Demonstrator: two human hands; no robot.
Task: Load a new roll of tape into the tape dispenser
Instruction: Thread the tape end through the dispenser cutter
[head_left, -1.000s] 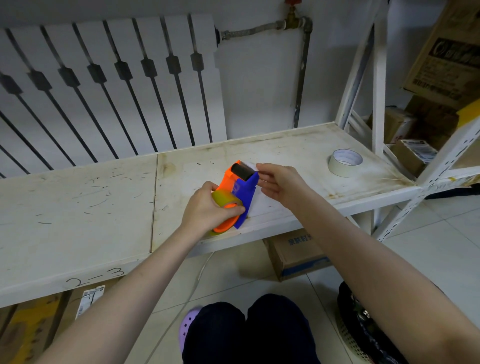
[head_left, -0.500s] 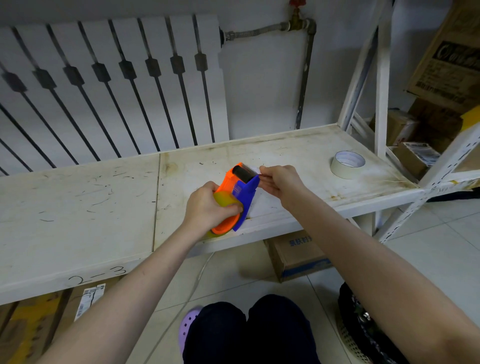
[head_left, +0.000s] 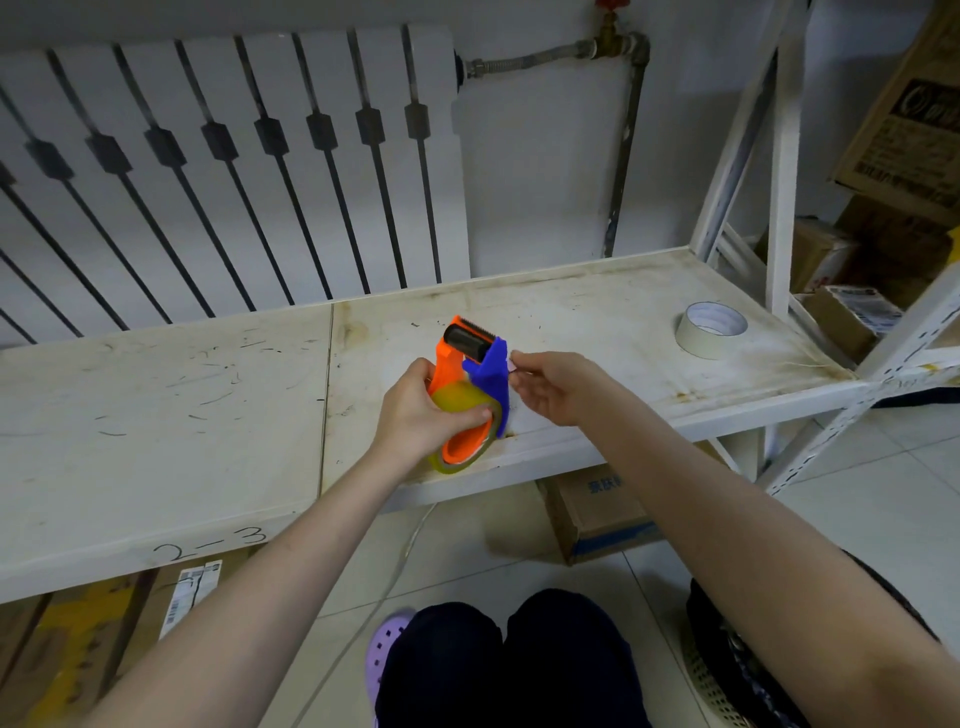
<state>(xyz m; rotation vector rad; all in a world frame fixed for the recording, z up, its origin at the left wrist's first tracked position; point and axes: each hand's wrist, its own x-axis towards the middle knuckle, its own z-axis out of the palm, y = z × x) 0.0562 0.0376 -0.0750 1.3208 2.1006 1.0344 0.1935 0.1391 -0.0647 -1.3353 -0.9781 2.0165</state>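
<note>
An orange and blue tape dispenser (head_left: 475, 374) with a black roller at its top is held upright over the front of the white shelf (head_left: 597, 332). A yellowish clear tape roll (head_left: 457, 415) sits on its hub. My left hand (head_left: 415, 415) grips the roll and dispenser from the left, thumb across the roll. My right hand (head_left: 550, 384) is just right of the blue side plate, its fingertips pinching what looks like the loose end of the tape. A second, beige tape roll (head_left: 710, 328) lies flat on the shelf at the right.
A white radiator (head_left: 223, 171) and a pipe (head_left: 621, 156) stand behind the shelf. Shelf uprights (head_left: 779, 171) rise at the right, with cardboard boxes (head_left: 852, 312) beyond. Another box (head_left: 597, 514) sits under the shelf. My knees and a basket (head_left: 727, 675) are below.
The dispenser has been tipped more upright, showing the roller. My right hand drew a little to the right and down from the blue plate, fingertips still pinched.
</note>
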